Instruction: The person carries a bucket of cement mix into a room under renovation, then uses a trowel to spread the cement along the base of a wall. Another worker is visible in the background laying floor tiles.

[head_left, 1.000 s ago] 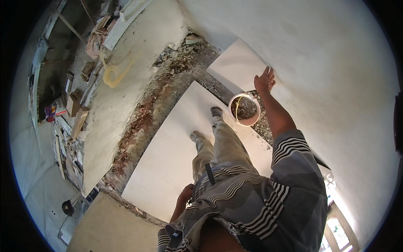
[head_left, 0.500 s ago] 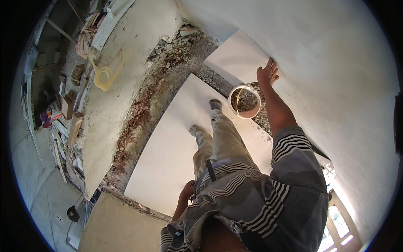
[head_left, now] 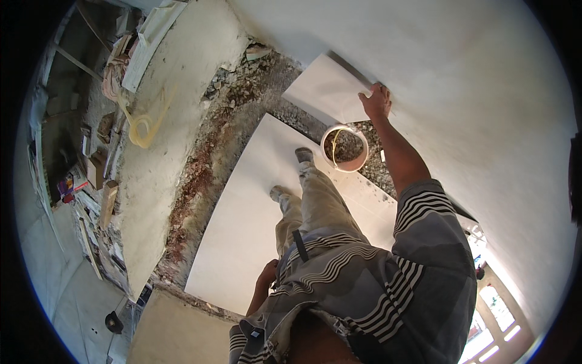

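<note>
My right hand (head_left: 377, 102) reaches forward to the corner of a white floor tile (head_left: 327, 90) beside the wall. Its thumb lies toward the tile's face and the other fingers curl over the edge at the wall side. A dark gap shows between that tile's far edge and the wall. Close to the tile's near corner stands a white bucket (head_left: 328, 159) holding gravelly rubble (head_left: 347, 147), a thin yellowish strip hanging across its mouth. By my hip is my left hand (head_left: 267, 275), low against the trousers; its fingers are mostly hidden.
I stand on a pale tiled surface (head_left: 236, 224). A strip of broken rubble (head_left: 194, 182) runs along its left and far sides. Left of that, a pale slab (head_left: 145, 200) carries a yellow coiled hose (head_left: 143, 130). Wood scraps (head_left: 109, 203) lie farther left. A plain wall (head_left: 473, 91) rises at right.
The tile under my right hand has come away from the wall, and a dark gap has appeared along its far edge. My left hand stays by my hip. The view has shifted slightly.
</note>
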The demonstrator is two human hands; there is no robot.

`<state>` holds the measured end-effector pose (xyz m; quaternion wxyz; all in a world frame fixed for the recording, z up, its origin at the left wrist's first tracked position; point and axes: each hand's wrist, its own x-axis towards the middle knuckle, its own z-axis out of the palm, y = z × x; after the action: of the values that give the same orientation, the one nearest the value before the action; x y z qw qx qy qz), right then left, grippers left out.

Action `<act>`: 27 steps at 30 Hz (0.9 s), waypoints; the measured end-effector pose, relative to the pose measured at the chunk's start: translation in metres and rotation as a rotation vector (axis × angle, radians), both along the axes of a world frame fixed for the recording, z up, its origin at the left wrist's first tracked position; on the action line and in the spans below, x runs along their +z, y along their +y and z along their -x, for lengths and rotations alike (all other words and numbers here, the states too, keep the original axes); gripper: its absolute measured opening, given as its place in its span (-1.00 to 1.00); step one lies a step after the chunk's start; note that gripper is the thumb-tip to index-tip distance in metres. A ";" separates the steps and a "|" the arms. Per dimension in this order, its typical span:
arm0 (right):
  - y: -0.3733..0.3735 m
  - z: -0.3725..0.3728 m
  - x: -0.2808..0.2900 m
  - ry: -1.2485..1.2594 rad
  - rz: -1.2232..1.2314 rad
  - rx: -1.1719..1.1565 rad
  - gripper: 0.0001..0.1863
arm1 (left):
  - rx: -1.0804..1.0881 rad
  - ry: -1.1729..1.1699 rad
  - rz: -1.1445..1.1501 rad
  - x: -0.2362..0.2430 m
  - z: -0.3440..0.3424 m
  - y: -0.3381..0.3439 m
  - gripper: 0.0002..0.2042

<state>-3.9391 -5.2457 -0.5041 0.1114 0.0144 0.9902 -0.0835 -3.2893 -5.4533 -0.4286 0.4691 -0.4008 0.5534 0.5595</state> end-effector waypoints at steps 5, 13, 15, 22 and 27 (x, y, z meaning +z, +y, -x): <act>0.007 0.016 -0.002 -0.085 -0.016 0.236 -0.53 | -0.052 0.040 0.038 0.004 0.013 -0.003 -0.54; -0.018 0.027 -0.008 -0.223 0.040 0.411 -0.64 | -0.039 -0.005 0.017 0.011 0.029 -0.003 -0.53; -0.024 0.029 -0.008 -0.367 0.047 0.379 -0.63 | -0.040 0.009 0.031 0.004 0.025 0.000 -0.53; -0.036 0.031 -0.019 -0.397 0.003 0.682 -0.72 | -0.005 -0.018 0.047 0.007 0.031 -0.001 -0.54; -0.062 0.019 -0.001 -0.346 0.042 0.858 -0.80 | 0.034 -0.114 0.086 0.029 0.065 -0.014 -0.56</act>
<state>-3.9580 -5.3082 -0.5049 0.2999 -0.3854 0.8714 -0.0460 -3.3545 -5.4671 -0.3999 0.4725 -0.4611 0.5425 0.5194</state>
